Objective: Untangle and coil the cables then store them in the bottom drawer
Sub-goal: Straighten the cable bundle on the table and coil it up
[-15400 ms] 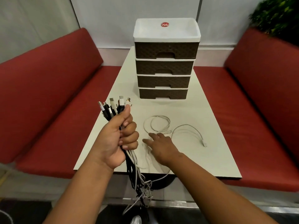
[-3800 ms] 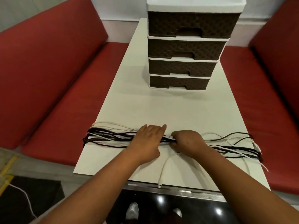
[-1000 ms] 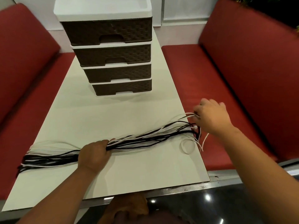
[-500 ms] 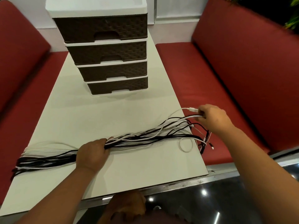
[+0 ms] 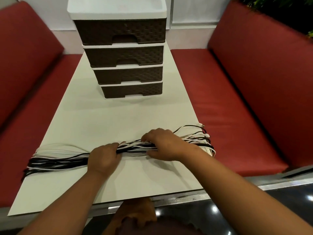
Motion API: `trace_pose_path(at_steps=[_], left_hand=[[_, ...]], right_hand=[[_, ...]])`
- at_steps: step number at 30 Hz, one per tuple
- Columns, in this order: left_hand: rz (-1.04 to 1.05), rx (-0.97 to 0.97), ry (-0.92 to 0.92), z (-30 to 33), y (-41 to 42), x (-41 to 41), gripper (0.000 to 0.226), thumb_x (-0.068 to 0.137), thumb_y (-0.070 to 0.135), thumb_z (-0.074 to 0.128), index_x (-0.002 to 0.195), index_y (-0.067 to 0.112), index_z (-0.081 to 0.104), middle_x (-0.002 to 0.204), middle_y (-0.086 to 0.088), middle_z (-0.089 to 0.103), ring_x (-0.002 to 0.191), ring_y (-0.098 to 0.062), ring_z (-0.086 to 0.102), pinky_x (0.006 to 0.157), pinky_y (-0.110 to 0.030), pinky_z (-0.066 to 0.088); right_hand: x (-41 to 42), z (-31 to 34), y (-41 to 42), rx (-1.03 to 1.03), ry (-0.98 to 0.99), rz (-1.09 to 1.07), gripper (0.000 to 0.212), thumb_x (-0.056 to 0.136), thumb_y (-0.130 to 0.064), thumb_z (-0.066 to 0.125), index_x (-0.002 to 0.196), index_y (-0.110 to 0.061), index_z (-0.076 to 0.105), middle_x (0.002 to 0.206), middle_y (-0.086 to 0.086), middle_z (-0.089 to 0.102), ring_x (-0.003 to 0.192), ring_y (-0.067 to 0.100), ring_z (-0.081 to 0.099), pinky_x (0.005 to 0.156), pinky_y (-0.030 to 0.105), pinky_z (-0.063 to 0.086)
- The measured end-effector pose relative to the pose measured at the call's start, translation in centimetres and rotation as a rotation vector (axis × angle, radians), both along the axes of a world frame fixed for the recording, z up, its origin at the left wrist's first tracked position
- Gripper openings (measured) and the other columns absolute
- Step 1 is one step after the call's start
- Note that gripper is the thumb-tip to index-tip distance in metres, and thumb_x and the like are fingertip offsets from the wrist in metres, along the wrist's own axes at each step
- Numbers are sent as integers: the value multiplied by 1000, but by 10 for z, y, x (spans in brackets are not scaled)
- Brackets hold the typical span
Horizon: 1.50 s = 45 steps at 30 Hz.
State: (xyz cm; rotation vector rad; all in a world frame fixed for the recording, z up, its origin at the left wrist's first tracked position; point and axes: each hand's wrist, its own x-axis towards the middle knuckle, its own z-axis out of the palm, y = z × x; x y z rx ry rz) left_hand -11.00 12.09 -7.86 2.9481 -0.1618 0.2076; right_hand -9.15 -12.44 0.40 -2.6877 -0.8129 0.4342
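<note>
A long bundle of black and white charging cables (image 5: 55,160) lies straightened across the near part of the pale rectangular table (image 5: 118,119), its ends reaching both side edges. The left hand (image 5: 104,157) grips the bundle near its middle, fingers curled round the strands. The right hand (image 5: 163,145) lies over the bundle just beside it, fingers bent down onto the cables; it seems to be gathering them, though whether it fully grasps them I cannot tell. The step in hand looks like the coiling: the strands run roughly parallel, with a few crossing between the hands. Next, the bundle needs folding or winding into a compact loop. The brown woven-pattern bottom drawer (image 5: 132,89) of the four-drawer white-framed plastic chest (image 5: 116,9) is closed, well apart from the hands, and must be pulled open.
</note>
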Motion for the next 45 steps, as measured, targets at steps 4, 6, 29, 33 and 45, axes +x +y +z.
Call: trace_pose_path(at_steps=[4, 6, 29, 33, 45], left_hand=[[-12, -12, -42, 1, 0, -1, 53, 80, 49, 32, 94, 21, 75, 75, -4, 72, 67, -32, 67, 57, -34, 50], [-18, -2, -33, 1, 0, -1, 46, 80, 45, 39, 95, 22, 75, 74, -3, 72, 67, -32, 67, 57, -33, 50], [-7, -7, 35, 2, 1, -1, 12, 78, 28, 58, 76, 17, 64, 66, -3, 65, 62, -31, 62, 53, -30, 42], [-1, -13, 41, 3, 0, -2, 18, 78, 30, 52, 77, 17, 65, 67, -3, 66, 63, -31, 62, 53, -31, 41], [-1, 18, 50, 6, -1, -1, 23, 87, 34, 54, 93, 18, 70, 79, -4, 71, 74, -32, 65, 61, -34, 47]], right_hand=[[21, -1, 3, -55, 193, -52, 43, 76, -50, 74, 97, -20, 52, 90, -1, 60, 83, 21, 55, 67, 34, 41], [31, 6, -10, -191, 305, -34, 49, 71, -58, 75, 87, -16, 56, 80, -2, 61, 75, 20, 55, 63, 33, 39], [57, 35, -132, -33, -123, -599, 6, 87, -17, 60, 93, -14, 59, 81, 5, 64, 81, 31, 62, 68, 37, 45], [60, 55, -136, 200, -219, -613, 9, 82, -20, 67, 79, -18, 58, 71, 2, 63, 69, 27, 62, 62, 36, 49], [52, 14, -166, -230, -14, -527, 20, 77, -34, 75, 78, -26, 57, 81, 0, 65, 78, 24, 60, 62, 30, 42]])
